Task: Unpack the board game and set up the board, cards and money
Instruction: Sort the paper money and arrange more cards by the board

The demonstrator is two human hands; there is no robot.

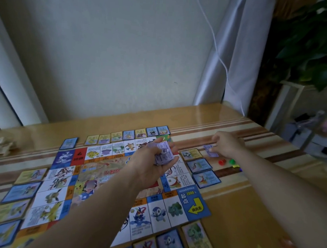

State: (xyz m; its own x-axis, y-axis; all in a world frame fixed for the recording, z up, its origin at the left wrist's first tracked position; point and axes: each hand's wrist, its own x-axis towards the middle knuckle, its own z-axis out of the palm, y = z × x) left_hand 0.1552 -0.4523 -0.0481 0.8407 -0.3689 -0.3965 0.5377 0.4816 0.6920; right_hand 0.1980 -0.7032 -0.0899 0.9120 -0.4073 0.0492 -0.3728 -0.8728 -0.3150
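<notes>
While your left hand [153, 167] grips the wad of purple notes [163, 153] above the board [193, 202], your right hand [226, 145] pinches a single note [210, 151] at the bench [248, 212], far right of the board; contact unclear. Board: unfolded, flat. Cards [199, 165]: laid along every visible edge. Money: judged barely started, most notes undealt. Coloured pawns [222, 161] sit just beside the right-hand cards.

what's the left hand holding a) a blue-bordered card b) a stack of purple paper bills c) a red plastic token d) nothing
B: the left hand grips a stack of purple paper bills above the colourful paper game board, while the right hand pinches a single purple bill.
</notes>
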